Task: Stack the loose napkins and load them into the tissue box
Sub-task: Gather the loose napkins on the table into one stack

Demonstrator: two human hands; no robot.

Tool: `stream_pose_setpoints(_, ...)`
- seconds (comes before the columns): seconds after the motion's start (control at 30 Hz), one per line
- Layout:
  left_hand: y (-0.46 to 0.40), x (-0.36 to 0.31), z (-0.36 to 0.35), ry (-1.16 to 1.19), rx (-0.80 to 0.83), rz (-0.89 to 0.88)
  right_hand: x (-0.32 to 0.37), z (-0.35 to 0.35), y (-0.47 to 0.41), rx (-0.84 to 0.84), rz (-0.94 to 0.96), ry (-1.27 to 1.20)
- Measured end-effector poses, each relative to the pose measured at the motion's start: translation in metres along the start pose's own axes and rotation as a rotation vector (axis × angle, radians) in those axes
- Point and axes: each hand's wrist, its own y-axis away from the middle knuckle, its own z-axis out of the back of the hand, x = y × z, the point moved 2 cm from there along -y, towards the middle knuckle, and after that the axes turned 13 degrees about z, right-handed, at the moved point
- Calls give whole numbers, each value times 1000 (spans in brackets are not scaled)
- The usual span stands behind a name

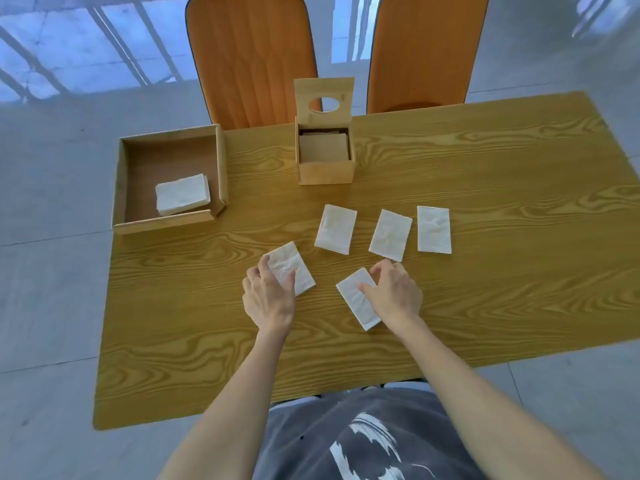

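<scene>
Several folded white napkins lie loose on the wooden table. My left hand rests with spread fingers on the near-left napkin. My right hand touches the near-middle napkin, thumb and fingers on its right edge. Three more napkins lie in a row beyond: one, a second and a third. The wooden tissue box stands at the back centre with its lid, which has an oval hole, hinged upright; brownish sheets fill its inside.
A shallow wooden tray at the back left holds a small stack of white napkins. Two orange chairs stand behind the table. The table's near edge is close to my body.
</scene>
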Motion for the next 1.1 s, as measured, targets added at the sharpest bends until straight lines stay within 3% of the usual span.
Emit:
stream_pose_setpoints(0.17,-10,-1,0,-1,39,101,-5,-7,3,57,-122,49)
stream_pose_setpoints(0.37,-19,-6,2,134,164,248,-6,-10,1,40,-99,70)
stream_pose_setpoints(0.6,-14,-5,0,323,208,249,-10,-11,-6,80,-46,-2)
stream_pose_setpoints(0.83,-13,4,0,410,283,207,-15,-4,-18,195,99,-299)
stream_pose_setpoints(0.97,-17,7,2,495,344,242,2,-3,-25,227,-20,-914)
stream_pose_setpoints(1.1,-19,11,4,561,360,251,27,-17,-33,195,-65,-1054)
